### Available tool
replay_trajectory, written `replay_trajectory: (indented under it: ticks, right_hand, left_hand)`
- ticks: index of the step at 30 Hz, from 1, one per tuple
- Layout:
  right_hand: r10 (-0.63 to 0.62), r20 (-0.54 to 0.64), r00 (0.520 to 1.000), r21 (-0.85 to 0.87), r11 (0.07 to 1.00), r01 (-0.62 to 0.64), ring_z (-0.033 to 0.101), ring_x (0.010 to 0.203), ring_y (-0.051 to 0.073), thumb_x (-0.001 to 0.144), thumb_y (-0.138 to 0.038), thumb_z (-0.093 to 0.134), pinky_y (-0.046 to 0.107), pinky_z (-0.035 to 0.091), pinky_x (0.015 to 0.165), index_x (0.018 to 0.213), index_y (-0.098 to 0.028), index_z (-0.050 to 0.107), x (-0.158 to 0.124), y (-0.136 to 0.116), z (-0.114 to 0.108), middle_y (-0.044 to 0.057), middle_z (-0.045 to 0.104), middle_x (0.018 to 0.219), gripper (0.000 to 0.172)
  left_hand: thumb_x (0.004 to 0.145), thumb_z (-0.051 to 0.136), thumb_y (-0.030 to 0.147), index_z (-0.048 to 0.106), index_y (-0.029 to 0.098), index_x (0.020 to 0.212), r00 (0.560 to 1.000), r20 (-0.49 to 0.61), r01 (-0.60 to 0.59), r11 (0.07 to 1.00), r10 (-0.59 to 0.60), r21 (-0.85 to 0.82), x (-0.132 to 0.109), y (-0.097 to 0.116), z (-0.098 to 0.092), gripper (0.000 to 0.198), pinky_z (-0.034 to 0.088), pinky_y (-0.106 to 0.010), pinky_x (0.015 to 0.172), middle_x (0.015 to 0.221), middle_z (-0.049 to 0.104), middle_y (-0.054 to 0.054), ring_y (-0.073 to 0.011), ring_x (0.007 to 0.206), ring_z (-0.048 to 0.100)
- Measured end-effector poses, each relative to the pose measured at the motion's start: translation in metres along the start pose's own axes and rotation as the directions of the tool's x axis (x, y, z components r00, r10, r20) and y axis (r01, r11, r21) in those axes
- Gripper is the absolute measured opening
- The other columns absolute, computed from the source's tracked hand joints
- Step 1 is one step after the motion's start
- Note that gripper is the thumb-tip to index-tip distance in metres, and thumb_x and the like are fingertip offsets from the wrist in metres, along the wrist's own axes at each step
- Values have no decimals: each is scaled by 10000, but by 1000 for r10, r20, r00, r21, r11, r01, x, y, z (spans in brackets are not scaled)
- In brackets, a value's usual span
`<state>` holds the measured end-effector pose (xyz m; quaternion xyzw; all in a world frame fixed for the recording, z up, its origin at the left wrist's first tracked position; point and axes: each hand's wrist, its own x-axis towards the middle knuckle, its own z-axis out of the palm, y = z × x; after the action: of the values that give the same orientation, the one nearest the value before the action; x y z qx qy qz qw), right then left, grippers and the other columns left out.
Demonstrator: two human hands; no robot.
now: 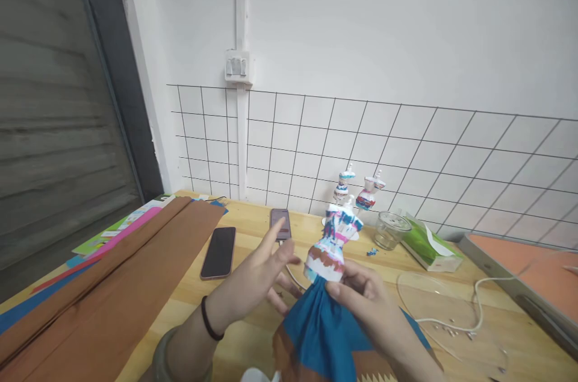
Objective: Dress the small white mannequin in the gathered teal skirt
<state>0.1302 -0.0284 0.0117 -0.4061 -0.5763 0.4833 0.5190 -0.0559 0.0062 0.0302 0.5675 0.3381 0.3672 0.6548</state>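
Note:
A small dress form (329,243), painted white, blue, pink and brown, stands tilted at the front of the table. Below its hips, blue paper or fabric (323,334) is gathered in folds and flares out as a skirt, with brown material (289,355) beneath it. My right hand (368,297) pinches the top of the gathers at the form's base, thumb in front and fingers partly hidden behind. To its left, my left hand (266,264) is open with fingers spread, apart from the form and holding nothing; a black band circles that wrist.
Brown sheets (149,267) and coloured paper lie at left. A dark phone (218,252) and another phone (280,224) rest nearby. Two dress forms (368,192), a glass jar (392,230), a green tissue pack (428,243), a white cable (478,303) and an orange-topped board (519,273) sit behind and right.

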Motion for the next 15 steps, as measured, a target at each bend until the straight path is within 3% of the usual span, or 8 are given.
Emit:
replay_trajectory:
  ticks: [2,4,7,8,10,12,15]
  right_hand:
    - [-34,-127,991,-19,999,31,630,789,240,681,-414,688,337,495,716,894,-183,703,2,4,-7,65,706,760,315]
    - [-56,-240,969,-69,997,40,634,812,254,668,-421,696,333,505,700,915,-185,701,5,5,-16,65,712,774,341]
    - [-107,-395,913,-148,988,52,622,906,272,661,-418,704,334,510,726,977,-186,676,11,4,-29,74,714,908,393]
    - [-131,-446,886,-169,984,60,612,933,274,662,-420,702,333,509,734,990,-182,666,12,3,-33,79,706,957,407]
    - [-172,-544,821,-206,976,68,604,945,267,670,-431,691,324,503,742,992,-175,653,13,1,-39,83,693,1000,413]
    - [-185,-625,759,-231,972,47,602,928,256,682,-446,674,314,496,746,973,-172,648,12,-3,-42,80,693,980,401]
    - [-182,-687,703,-237,971,21,589,952,254,707,-454,646,317,483,775,997,-178,630,9,-8,-44,73,684,968,401]
  left_hand:
    - [800,502,499,79,257,1415,985,-126,-105,991,115,81,2,-1,0,785,534,-297,565,1154,543,-158,-230,857,618]
    - [814,512,453,168,218,1398,936,-244,-231,965,255,126,2,0,2,718,516,-327,710,1092,569,-123,-228,947,579]
    - [821,533,388,303,210,1329,827,-383,-352,911,411,217,0,2,9,585,446,-312,806,891,596,-39,-179,876,569]
    - [815,545,377,317,213,1311,818,-390,-356,904,424,236,0,1,13,569,442,-300,776,802,587,-10,-163,801,569]
    - [804,560,381,329,207,1279,871,-327,-310,926,367,213,1,-5,20,556,438,-274,665,655,547,36,-138,647,543]
    - [789,567,416,359,188,1222,948,-223,-200,971,225,131,5,-15,27,532,408,-247,546,608,545,47,-121,540,513]
    - [749,606,443,379,154,1148,986,-150,-76,997,75,0,12,-29,39,543,380,-229,486,623,587,20,-126,527,537]
